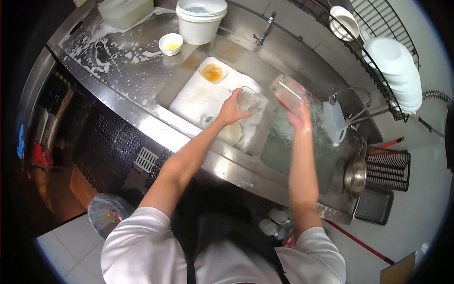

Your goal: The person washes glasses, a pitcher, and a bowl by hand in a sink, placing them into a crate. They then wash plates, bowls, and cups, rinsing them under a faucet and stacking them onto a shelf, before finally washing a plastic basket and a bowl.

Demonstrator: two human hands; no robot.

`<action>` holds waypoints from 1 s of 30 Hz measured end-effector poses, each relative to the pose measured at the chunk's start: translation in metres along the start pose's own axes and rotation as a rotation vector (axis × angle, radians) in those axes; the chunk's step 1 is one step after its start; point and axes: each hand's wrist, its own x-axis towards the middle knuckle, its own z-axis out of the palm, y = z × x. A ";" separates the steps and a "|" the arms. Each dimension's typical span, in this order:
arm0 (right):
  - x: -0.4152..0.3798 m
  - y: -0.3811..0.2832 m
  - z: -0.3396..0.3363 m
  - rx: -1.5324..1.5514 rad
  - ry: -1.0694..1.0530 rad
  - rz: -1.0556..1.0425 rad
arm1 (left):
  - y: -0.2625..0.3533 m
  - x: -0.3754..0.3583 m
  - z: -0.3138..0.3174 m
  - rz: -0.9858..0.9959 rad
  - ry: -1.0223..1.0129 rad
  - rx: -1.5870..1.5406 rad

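Observation:
My left hand (231, 110) is wrapped round a clear drinking glass (248, 98), held over the sudsy left sink basin (165, 97). To its right, my right hand (299, 111) grips a clear, straight-sided glass container (288, 91), tilted and blurred by motion, over the left part of the water-filled right basin (279, 154). Amid the white suds (191, 94) sits a white dish (213, 72) with orange liquid in it. A pale round dish (231, 134) lies partly in the suds below my left hand.
A white bucket (201, 23), a small white bowl (170, 45) and a translucent tub (125, 13) stand on the wet left counter. Taps rise behind the basins, beside a white jug (334, 122). Stacked white dishes (395, 73) fill the wire rack (378, 16) overhead; a metal bowl (355, 177) sits right.

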 end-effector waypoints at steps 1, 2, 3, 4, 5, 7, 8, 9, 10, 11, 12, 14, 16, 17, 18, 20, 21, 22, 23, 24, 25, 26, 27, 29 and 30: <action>0.018 0.021 0.027 0.016 -0.077 0.006 | 0.003 0.003 -0.009 -0.088 -0.012 -0.068; 0.034 0.042 0.054 0.034 -0.157 0.014 | 0.004 0.006 -0.018 -0.176 -0.022 -0.136; 0.045 0.060 0.073 0.205 -0.260 0.028 | 0.002 0.008 -0.022 -0.156 0.002 -0.195; 0.057 0.077 0.090 0.378 -0.366 0.045 | -0.004 0.013 -0.024 -0.132 0.032 -0.252; 0.069 0.089 0.107 0.558 -0.472 0.069 | -0.010 0.018 -0.029 -0.110 0.066 -0.302; 0.096 0.101 0.131 0.594 -0.445 0.164 | -0.027 0.029 -0.036 -0.165 0.105 -0.223; 0.106 0.105 0.142 0.613 -0.432 0.219 | -0.037 0.031 -0.039 -0.199 0.128 -0.182; 0.107 0.099 0.163 0.582 -0.478 0.293 | -0.061 0.032 -0.036 -0.140 0.131 -0.528; 0.115 0.098 0.168 0.500 -0.509 0.289 | -0.048 0.027 -0.051 -0.324 -0.049 -0.844; 0.127 0.097 0.174 0.422 -0.560 0.297 | -0.027 0.018 -0.069 -0.484 -0.211 -1.165; 0.132 0.093 0.179 0.293 -0.593 0.275 | -0.015 0.010 -0.077 -0.528 -0.087 -1.260; 0.140 0.097 0.189 0.257 -0.771 0.253 | -0.034 0.003 -0.092 -0.564 0.038 -1.589; 0.143 0.103 0.202 0.280 -0.684 0.363 | -0.031 -0.014 -0.114 -0.420 0.232 -1.714; 0.138 0.109 0.209 0.297 -0.584 0.413 | -0.024 -0.033 -0.126 -0.384 0.285 -1.753; 0.127 0.115 0.217 0.310 -0.466 0.442 | -0.012 -0.062 -0.140 -0.334 0.350 -1.715; 0.103 0.129 0.238 0.310 -0.630 0.511 | 0.015 -0.110 -0.161 -0.231 0.402 -1.670; 0.089 0.136 0.248 0.312 -0.707 0.545 | 0.032 -0.142 -0.172 -0.278 0.466 -1.556; 0.074 0.146 0.260 0.287 -0.720 0.591 | 0.031 -0.167 -0.179 -0.181 0.448 -1.521; 0.056 0.158 0.274 0.255 -0.737 0.646 | 0.034 -0.197 -0.187 -0.205 0.498 -1.516; 0.038 0.172 0.288 0.226 -0.753 0.695 | 0.049 -0.228 -0.192 -0.226 0.589 -1.486; 0.023 0.189 0.302 0.194 -0.822 0.720 | 0.062 -0.259 -0.198 -0.250 0.679 -1.451; 0.005 0.209 0.318 0.187 -0.929 0.771 | 0.060 -0.291 -0.205 -0.173 0.643 -1.411; -0.018 0.232 0.333 0.182 -1.032 0.815 | 0.070 -0.327 -0.212 -0.123 0.665 -1.472; -0.084 0.269 0.363 0.198 -1.198 0.931 | 0.100 -0.403 -0.213 -0.009 0.821 -1.473; -0.131 0.287 0.377 0.216 -1.265 1.005 | 0.116 -0.441 -0.210 0.057 0.959 -1.406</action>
